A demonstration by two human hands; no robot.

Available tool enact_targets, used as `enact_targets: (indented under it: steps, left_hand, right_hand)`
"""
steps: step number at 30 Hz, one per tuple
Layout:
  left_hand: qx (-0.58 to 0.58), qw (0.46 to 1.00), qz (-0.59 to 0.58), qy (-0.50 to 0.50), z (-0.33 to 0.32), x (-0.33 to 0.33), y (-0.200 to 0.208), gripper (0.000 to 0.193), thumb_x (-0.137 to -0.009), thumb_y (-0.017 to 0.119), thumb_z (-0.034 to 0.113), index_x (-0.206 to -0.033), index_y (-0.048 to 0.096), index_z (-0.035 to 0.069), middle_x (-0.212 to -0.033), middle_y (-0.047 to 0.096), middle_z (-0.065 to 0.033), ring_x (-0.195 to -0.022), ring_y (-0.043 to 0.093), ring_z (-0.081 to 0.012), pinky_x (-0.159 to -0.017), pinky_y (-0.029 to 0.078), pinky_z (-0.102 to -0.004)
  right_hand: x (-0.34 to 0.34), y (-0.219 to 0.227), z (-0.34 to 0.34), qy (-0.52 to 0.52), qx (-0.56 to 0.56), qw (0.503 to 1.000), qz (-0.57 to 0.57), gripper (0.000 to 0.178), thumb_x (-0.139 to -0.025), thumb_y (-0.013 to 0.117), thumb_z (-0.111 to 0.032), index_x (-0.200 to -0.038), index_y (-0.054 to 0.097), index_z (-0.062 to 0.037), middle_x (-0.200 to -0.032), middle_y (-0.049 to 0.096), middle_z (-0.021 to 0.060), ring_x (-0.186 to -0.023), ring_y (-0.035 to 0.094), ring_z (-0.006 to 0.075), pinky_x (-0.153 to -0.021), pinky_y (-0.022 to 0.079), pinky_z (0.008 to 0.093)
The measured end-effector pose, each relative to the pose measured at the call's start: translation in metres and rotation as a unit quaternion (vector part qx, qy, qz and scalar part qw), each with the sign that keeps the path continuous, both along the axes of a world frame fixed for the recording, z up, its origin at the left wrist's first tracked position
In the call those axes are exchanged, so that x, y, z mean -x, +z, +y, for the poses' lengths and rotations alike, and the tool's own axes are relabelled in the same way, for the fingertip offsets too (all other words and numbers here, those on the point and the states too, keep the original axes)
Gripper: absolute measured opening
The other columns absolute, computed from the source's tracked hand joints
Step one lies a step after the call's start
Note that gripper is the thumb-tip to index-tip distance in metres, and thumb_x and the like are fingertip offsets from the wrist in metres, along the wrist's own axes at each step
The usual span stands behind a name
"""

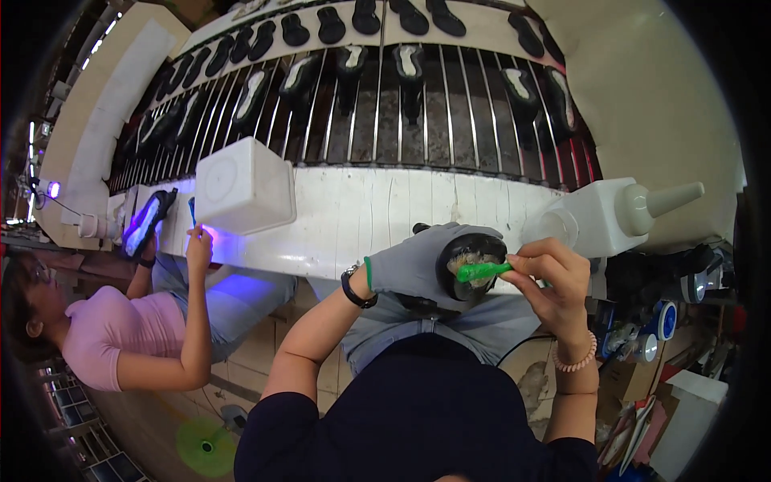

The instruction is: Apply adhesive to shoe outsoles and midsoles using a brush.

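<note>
A grey glove covers my left hand point(397, 269), which is wrapped round a black shoe point(475, 243) above my lap. The shoe's end is turned up toward me, with a patchy tan and pale area inside its black rim. My bare right hand point(554, 277) pinches a green-handled brush point(479, 272) between thumb and fingers. Its green part lies across the pale area of the shoe; the bristles cannot be made out. A dark part of the shoe hangs below my left hand.
A white bench point(345, 217) runs in front of me, holding a square white tub point(245, 185) and a white plastic bottle point(598, 213) with a long nozzle. Beyond are metal rollers point(450, 96) carrying several black shoes. At left a co-worker point(132, 329) holds a shoe point(148, 225) and a blue brush.
</note>
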State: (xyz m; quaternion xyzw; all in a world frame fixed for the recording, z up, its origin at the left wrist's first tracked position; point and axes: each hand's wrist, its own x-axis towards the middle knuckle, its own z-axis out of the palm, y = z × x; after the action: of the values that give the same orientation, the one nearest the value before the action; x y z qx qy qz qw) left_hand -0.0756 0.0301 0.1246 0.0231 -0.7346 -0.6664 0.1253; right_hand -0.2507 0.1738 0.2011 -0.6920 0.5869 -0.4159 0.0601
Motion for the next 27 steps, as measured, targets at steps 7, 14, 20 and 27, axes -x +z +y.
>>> enact_targets:
  steps: [7, 14, 20, 27]
  left_hand:
    - [0.117, 0.978, -0.107, -0.135, -0.039, 0.023, -0.012, 0.071, -0.064, 0.087, 0.014, -0.126, 0.054, 0.005, -0.117, 0.063, -0.0069, -0.103, 0.058, -0.0136, -0.092, 0.048, -0.0293]
    - [0.046, 0.991, -0.074, -0.105, -0.032, 0.026, -0.009, 0.057, -0.063, 0.086, 0.021, -0.111, 0.062, 0.001, -0.097, 0.069, -0.0094, -0.086, 0.063, -0.0166, -0.079, 0.051, -0.0312]
    - [0.050, 0.995, -0.049, -0.075, -0.027, 0.028, 0.002, 0.059, -0.064, 0.086, 0.026, -0.112, 0.061, 0.002, -0.099, 0.069, -0.0107, -0.086, 0.064, -0.0182, -0.079, 0.051, -0.0314]
    - [0.054, 0.990, -0.052, -0.119, -0.035, 0.029, -0.003, 0.057, -0.064, 0.085, 0.026, -0.111, 0.062, 0.003, -0.099, 0.069, -0.0092, -0.085, 0.063, -0.0162, -0.078, 0.051, -0.0312]
  right_hand:
    - [0.019, 0.018, -0.012, -0.026, 0.020, 0.996, 0.079, 0.017, -0.072, 0.079, -0.011, -0.076, 0.064, -0.0052, -0.075, 0.063, 0.0032, -0.062, 0.061, 0.0201, -0.052, 0.045, 0.0293]
    - [0.005, -0.003, 0.019, -0.129, 0.022, 0.976, -0.175, 0.011, -0.077, 0.074, 0.005, -0.084, 0.066, 0.0049, -0.077, 0.064, 0.0095, -0.066, 0.057, 0.0113, -0.057, 0.042, 0.0227]
    - [-0.018, -0.013, 0.024, -0.237, 0.028, 0.955, -0.175, 0.010, -0.078, 0.073, 0.004, -0.084, 0.066, 0.0040, -0.078, 0.064, 0.0093, -0.065, 0.058, 0.0117, -0.055, 0.044, 0.0232]
    - [-0.015, 0.015, 0.012, -0.172, 0.009, 0.985, -0.027, 0.013, -0.074, 0.077, -0.004, -0.082, 0.067, -0.0020, -0.077, 0.064, 0.0065, -0.060, 0.061, 0.0194, -0.052, 0.047, 0.0274]
